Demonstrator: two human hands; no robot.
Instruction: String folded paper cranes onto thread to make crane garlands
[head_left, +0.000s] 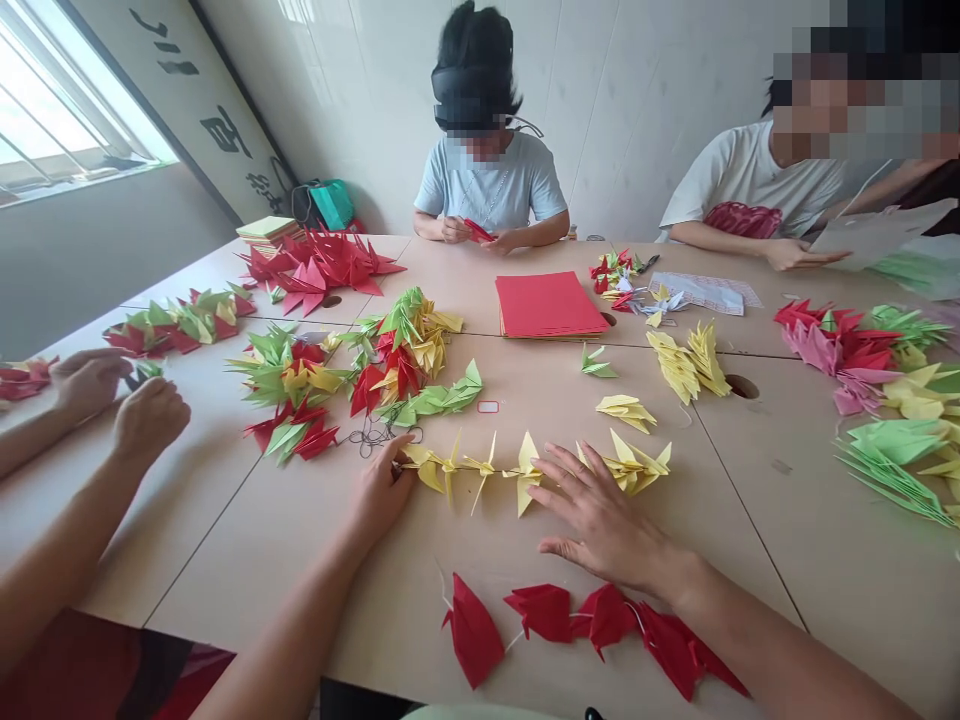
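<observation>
A string of yellow origami cranes (525,470) lies across the table in front of me. At its left end, my left hand (382,495) has its fingers closed on the string, partly hiding the first crane. My right hand (600,515) is palm down with fingers spread, over the right half of the string, covering part of it. Dark thread (375,432) lies in loose loops just beyond my left hand. Closer to me, red origami cranes (544,612) sit on a white string, the right ones partly under my right forearm.
Beyond are mixed crane strings (405,340), red paper sheets (551,305), a yellow bundle (688,360) and a small yellow group (626,410). More cranes (900,370) lie right. A co-worker's hands (150,410) work at left; two people sit across the table.
</observation>
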